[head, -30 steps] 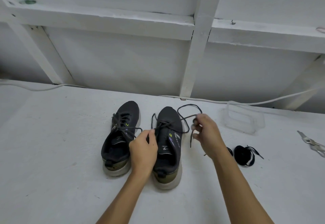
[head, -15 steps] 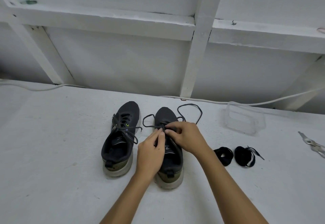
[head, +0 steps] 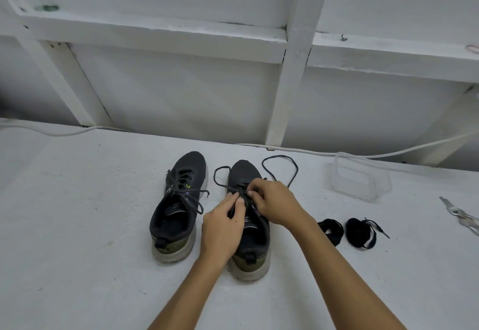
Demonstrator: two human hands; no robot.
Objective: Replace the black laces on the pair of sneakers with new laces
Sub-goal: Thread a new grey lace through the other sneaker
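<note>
Head view: both hands, left [head: 224,222] and right [head: 274,204], pinch the lace [head: 233,187] on the right shoe [head: 246,171], toe pointing away.

Looks like a bare utility or storage room. White painted timber framing [head: 293,91] fills the top of the frame, with a loose white cable [head: 388,153] at right.

Hands [head: 276,204] hide right sneaker [head: 243,171] lace crossings.
</note>
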